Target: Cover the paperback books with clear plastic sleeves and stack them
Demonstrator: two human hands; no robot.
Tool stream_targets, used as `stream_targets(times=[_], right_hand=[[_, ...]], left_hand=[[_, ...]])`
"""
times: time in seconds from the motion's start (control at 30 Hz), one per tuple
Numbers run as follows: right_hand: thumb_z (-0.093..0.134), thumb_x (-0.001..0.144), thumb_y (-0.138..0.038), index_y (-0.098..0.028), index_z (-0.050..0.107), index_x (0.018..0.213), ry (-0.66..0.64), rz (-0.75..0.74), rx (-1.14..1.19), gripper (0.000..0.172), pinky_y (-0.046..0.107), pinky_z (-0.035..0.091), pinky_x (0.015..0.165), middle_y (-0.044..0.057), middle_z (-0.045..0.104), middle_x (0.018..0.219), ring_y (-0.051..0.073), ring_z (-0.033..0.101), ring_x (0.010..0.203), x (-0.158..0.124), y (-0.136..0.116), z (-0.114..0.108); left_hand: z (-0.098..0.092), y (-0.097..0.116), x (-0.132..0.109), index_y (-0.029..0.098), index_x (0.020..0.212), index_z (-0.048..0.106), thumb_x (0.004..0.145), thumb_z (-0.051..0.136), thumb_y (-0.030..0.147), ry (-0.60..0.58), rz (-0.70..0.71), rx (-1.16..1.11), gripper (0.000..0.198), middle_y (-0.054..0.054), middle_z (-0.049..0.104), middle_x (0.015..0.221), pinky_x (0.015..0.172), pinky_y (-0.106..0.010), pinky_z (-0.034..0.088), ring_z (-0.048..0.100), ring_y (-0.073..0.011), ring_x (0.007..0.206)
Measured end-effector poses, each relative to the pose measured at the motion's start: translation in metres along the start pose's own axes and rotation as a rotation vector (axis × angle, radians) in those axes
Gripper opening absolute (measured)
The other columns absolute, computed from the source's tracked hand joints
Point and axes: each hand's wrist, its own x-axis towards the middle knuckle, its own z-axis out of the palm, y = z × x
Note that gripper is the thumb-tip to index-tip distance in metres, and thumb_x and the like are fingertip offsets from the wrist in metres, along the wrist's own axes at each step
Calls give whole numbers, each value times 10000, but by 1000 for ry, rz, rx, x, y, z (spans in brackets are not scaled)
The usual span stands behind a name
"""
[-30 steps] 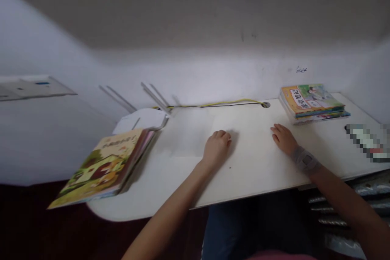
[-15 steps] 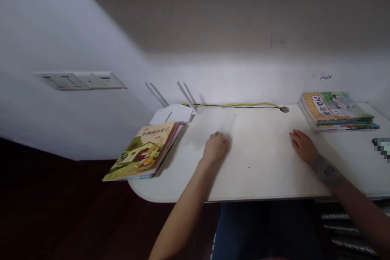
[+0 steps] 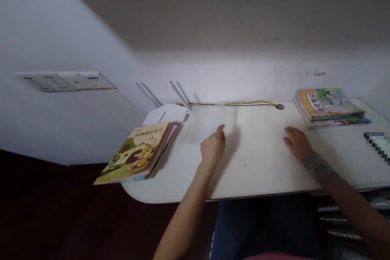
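Observation:
My left hand (image 3: 213, 146) hovers just above the middle of the white desk (image 3: 258, 170), raised a little, fingers loosely stretched forward, holding nothing. A stack of picture books (image 3: 138, 152) lies to its left and overhangs the desk's left edge. My right hand (image 3: 296, 142) rests flat on the desk with its fingers spread, a grey band on the wrist. Beyond it, at the far right corner, lies a second stack of picture books (image 3: 329, 106).
A white router (image 3: 167, 113) with upright antennas stands at the back left against the wall. A yellow and black cable (image 3: 243, 103) runs along the back edge to a round hole (image 3: 280, 107). Wall sockets (image 3: 63, 81) sit at the left. A blurred-out object (image 3: 378, 144) lies at the right edge.
My left hand has lifted off the desk and uncurled from a loose fist. My right hand stays flat. The view has shifted slightly.

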Motion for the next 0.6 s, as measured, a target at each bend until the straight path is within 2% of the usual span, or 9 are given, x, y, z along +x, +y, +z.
stream_targets(times=[0.1,0.17,0.23,0.3,0.37,0.43,0.47,0.53,0.6], right_hand=[[521,839,-443,-128,272,1414,71,-73,179,702,511,349,1017,191,439,1366,305,412,1256,-7,-49,-8],[574,800,-449,-135,80,1464,125,-42,323,885,497,356,1028,190,323,1444,298,324,1323,-14,-86,-11],[571,812,-395,-143,16,1468,250,65,416,896,493,354,1034,190,272,1467,293,287,1344,-20,-114,-16],[499,865,-322,-174,74,1466,426,181,439,751,496,350,1036,170,312,1447,275,321,1327,-24,-124,-25],[436,899,-252,-216,173,1451,584,227,380,613,500,349,1034,139,372,1414,257,359,1305,-28,-117,-40],[434,900,-198,-258,268,1423,665,151,252,552,503,343,1036,107,405,1400,253,357,1309,-32,-101,-56],[446,894,-179,-278,310,1407,661,86,176,540,508,326,1046,92,414,1399,255,347,1318,-35,-93,-64],[452,888,-154,-296,384,1370,545,-27,35,507,519,264,1078,69,444,1390,249,340,1326,-44,-83,-73],[433,893,-147,-284,461,1321,325,-75,-61,450,528,194,1101,66,469,1381,244,337,1330,-53,-80,-72]], left_hand=[[-5,44,-22,197,1197,560,896,390,209,44,235,-302,345,-77,711,997,768,-297,498,675,-195,873],[-10,74,-37,195,1121,605,898,411,215,114,391,-526,296,-64,702,1040,821,-283,504,664,-173,928],[-20,96,-52,189,1074,629,906,422,228,207,504,-710,269,-65,691,1075,886,-292,492,633,-167,1017],[-33,104,-64,188,1055,637,906,432,219,286,552,-844,255,-60,699,1036,919,-307,481,599,-166,1076],[-44,99,-72,199,1039,644,900,453,213,313,532,-935,237,-47,712,952,919,-311,482,584,-165,1086],[-46,84,-75,209,1000,659,891,479,235,307,446,-992,213,-40,709,919,914,-312,480,586,-165,1066],[-44,75,-75,210,972,668,886,489,256,299,382,-1005,204,-41,704,938,915,-316,477,590,-167,1052],[-29,54,-73,206,947,674,873,501,303,270,228,-994,211,-49,690,992,911,-328,475,605,-174,1010],[-6,35,-69,193,972,667,860,502,328,208,87,-929,241,-57,686,990,894,-342,480,621,-182,956]])
